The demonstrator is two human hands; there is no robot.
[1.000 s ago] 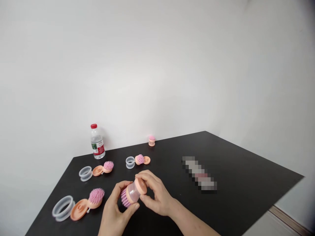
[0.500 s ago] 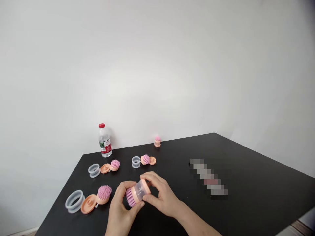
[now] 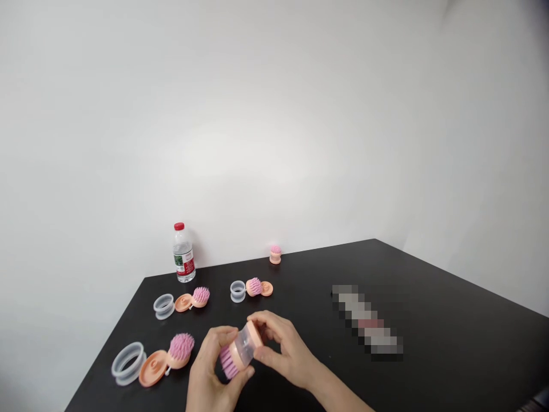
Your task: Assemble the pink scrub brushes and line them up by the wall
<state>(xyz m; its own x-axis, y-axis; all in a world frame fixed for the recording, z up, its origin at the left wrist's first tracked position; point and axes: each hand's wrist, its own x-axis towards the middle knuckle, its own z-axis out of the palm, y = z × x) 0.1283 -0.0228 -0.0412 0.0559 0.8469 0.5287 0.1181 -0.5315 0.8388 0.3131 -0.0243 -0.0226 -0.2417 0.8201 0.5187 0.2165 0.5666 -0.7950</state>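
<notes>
A brush with pink bristles, a clear middle ring and a peach cap (image 3: 246, 344) is held tilted between my hands, bristles toward the lower left. My left hand (image 3: 214, 372) grips its bristle end between thumb and fingers. Around the peach cap, the fingers and thumb of my right hand (image 3: 285, 352) are closed. To the left lie a clear ring (image 3: 128, 364), a peach disc (image 3: 153, 368) and a pink bristle head (image 3: 180, 350). Behind them is a similar set with a clear ring (image 3: 163, 306), a peach disc (image 3: 183, 302) and a bristle head (image 3: 200, 297).
A third set, with a clear ring (image 3: 237, 291) and bristle head (image 3: 254, 286), lies beyond my hands. A whole small brush (image 3: 275, 255) and a red-capped water bottle (image 3: 184, 254) stand near the wall. A pixelated object (image 3: 369, 320) lies on the black table (image 3: 429, 343) at right.
The whole view has shifted, so the table and its objects appear slightly lower. Both hands still hold the brush, at nearly the same tilt.
</notes>
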